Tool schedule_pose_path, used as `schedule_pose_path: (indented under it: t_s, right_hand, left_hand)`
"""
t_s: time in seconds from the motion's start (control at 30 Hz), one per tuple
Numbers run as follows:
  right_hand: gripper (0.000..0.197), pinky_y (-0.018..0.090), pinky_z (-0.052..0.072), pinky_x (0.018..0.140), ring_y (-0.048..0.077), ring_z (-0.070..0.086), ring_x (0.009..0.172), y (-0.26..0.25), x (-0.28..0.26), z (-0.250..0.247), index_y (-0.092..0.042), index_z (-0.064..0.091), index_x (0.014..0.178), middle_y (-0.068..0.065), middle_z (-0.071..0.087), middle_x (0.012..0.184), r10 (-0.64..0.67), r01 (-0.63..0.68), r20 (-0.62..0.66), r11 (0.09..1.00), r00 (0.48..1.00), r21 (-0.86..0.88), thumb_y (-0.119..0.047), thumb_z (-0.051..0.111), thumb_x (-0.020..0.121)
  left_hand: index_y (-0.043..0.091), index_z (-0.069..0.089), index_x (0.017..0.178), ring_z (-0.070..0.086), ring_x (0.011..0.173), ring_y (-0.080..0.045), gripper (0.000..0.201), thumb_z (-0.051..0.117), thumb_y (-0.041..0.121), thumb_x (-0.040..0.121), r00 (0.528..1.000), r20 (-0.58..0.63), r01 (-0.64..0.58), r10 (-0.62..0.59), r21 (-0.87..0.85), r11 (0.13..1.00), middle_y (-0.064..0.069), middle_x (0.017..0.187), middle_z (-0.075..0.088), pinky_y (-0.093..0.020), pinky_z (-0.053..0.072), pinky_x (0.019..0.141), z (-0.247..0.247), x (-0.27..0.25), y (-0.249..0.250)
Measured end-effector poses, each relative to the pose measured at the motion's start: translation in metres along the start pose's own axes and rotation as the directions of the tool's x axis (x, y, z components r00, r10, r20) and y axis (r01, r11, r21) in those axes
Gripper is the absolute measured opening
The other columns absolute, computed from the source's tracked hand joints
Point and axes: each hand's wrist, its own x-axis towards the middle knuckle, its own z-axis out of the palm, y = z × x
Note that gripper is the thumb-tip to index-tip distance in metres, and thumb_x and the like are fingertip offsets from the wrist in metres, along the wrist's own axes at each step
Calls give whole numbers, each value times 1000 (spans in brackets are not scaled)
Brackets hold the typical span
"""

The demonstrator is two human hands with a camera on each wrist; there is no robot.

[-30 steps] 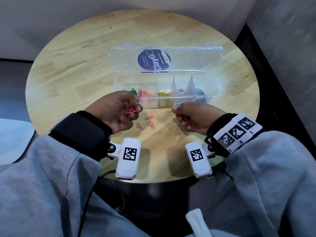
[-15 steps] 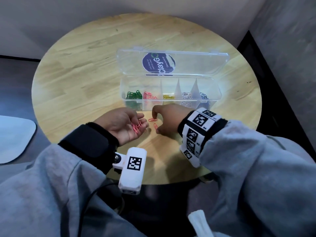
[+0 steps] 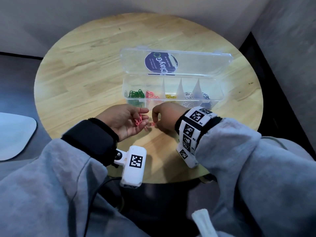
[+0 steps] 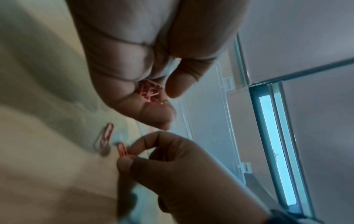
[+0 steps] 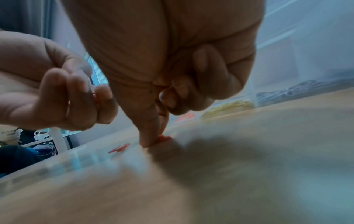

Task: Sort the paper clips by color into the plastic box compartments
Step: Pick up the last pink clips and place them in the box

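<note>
My left hand [image 3: 141,118] lies palm up in front of the plastic box [image 3: 220,97], its fingers curled round a small bunch of pink paper clips [image 3: 138,120], which also show in the left wrist view [image 4: 149,91]. Just to its right, my right hand [image 3: 154,123] reaches down to the table and pinches one pink clip [image 3: 152,124] between thumb and forefinger [image 5: 147,136]; the clip [image 5: 163,138] still touches the wood. One more pink clip [image 4: 106,136] lies loose beside it. The box holds green [image 3: 136,94], pink [image 3: 150,96], yellow, white and dark blue clips, each colour in its own compartment.
The box's clear lid [image 3: 196,65] lies open behind it, with a dark round label. The round wooden table [image 3: 85,74] ends close below my wrists. A pale seat [image 3: 13,134] stands off to the left, a grey wall to the right.
My left hand has turned palm up with its pink clips. My right hand has crossed left to the loose clips beside it and closed thumb and forefinger on one.
</note>
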Motion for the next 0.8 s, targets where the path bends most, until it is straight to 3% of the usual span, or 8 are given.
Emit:
schedule_pose_path:
  t_s: [0.13,0.2,0.27,0.33,0.4,0.57,0.63,0.8]
  right_hand:
    - [24,27,49,79,19,61,92,0,4,5,-9,66,106,3,67,105,50,-45,69,997,996,-66,-24,56,90]
    - [23,29,53,77,22,64,91,3,1,6,-8,69,99,6,69,100,55,-52,73,998,996,-48,-26,60,86]
    - [21,27,50,69,21,62,82,6,-3,6,-8,70,92,5,69,90,56,-55,71,998,996,-15,-25,63,83]
    - [16,26,46,65,19,56,77,8,-8,6,-11,68,88,3,63,83,58,-56,81,998,995,-26,-26,65,82]
    - [11,25,46,62,18,56,75,9,-14,6,-14,66,84,0,61,80,68,-66,93,998,993,-20,-24,66,80]
    - [12,27,49,68,16,55,72,17,-24,0,-18,58,70,-2,60,75,59,-67,102,995,993,74,-22,66,79]
    - [19,23,44,58,13,50,60,21,-29,-7,-20,54,65,-4,55,65,60,-79,117,982,991,169,-19,67,78]
    - [16,21,38,51,11,47,60,31,-36,-22,-19,58,74,0,59,70,51,-141,172,812,984,566,-8,67,81]
  left_hand:
    - [12,52,75,33,48,-9,14,49,8,88,990,-94,-56,102,407,912,0,62,39,-13,28,36,-1,5,4]
    - [15,53,72,29,50,-12,15,59,12,85,981,-42,-112,190,676,728,1,59,37,-19,23,43,-2,8,5]
    - [17,62,77,39,52,-11,6,63,14,82,969,35,-148,244,873,464,4,59,46,-21,29,48,1,7,3]
    - [24,65,87,44,58,-5,12,61,15,82,961,69,-138,267,960,246,11,64,50,-20,33,53,3,6,-3]
    - [30,62,90,43,59,-5,20,58,12,81,956,79,-123,284,982,141,13,66,46,-22,32,52,5,7,-9]
    - [24,55,78,46,68,-13,11,62,16,82,947,108,-115,302,993,4,10,68,49,-21,28,50,5,15,-10]
    - [22,53,69,47,70,-12,17,63,18,82,952,96,-93,292,995,-25,11,66,49,-21,28,49,4,18,-9]
    - [20,58,65,54,72,-15,19,66,26,80,972,81,-88,219,996,22,9,63,56,-21,37,59,5,20,-9]
